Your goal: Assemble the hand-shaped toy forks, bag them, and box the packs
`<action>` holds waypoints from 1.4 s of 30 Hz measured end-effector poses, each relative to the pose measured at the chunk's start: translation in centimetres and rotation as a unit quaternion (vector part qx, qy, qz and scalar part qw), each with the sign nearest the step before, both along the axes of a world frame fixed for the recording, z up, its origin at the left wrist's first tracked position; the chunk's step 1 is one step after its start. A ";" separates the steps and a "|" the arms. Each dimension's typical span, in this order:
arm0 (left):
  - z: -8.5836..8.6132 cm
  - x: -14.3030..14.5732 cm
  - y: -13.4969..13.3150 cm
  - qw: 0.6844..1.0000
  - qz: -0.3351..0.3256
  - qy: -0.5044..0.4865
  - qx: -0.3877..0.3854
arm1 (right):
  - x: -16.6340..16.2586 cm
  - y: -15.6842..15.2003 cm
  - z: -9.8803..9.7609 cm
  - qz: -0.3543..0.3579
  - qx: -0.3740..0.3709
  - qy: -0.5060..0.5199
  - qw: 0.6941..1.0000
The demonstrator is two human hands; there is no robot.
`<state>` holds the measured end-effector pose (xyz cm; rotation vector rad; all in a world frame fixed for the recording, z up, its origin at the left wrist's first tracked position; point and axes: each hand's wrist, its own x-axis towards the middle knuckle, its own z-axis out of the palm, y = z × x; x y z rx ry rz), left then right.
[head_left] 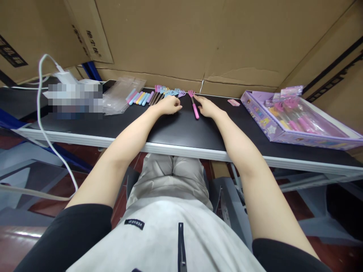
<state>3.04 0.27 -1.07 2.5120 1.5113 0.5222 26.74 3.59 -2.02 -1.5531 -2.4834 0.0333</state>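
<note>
A pink back scratcher (195, 110), with a claw-shaped head and a pink handle, lies on the black tabletop between my hands. Just right of it, my right hand (208, 107) rests with fingers stretched out, the index fingertip close to the metal shaft; contact is unclear. My left hand (169, 105) is curled closed in front of a row of back scratchers (157, 97) with purple, blue and yellow heads. What its fingers hold, if anything, is hidden. A purple claw head (182, 93) shows just behind my left knuckles. Several pastel handles (140, 98) extend leftward.
Clear plastic bags (120, 98) lie on the left, near a white cable (39, 98) and a blurred-out patch. A purple display box (272, 130) with packaged scratchers stands on the right. A small pink card (233, 102) lies before it. Cardboard walls (170, 41) enclose the table's back.
</note>
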 end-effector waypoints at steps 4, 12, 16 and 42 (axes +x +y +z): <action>0.1 0.2 -0.1 1.000 -0.006 0.005 0.008 | -0.4 0.5 -0.6 0.040 0.030 -0.007 0.999; 0.1 0.2 -0.2 1.000 -0.010 -0.001 0.009 | -1.2 -0.1 -0.2 0.038 0.023 -0.057 0.997; -0.1 0.1 0.1 1.000 -0.017 -0.010 0.014 | -1.1 -0.1 -0.2 0.032 0.026 -0.061 0.997; -0.8 -0.3 1.0 0.995 -0.007 -0.081 0.061 | -0.6 0.4 0.0 0.059 0.073 0.002 0.996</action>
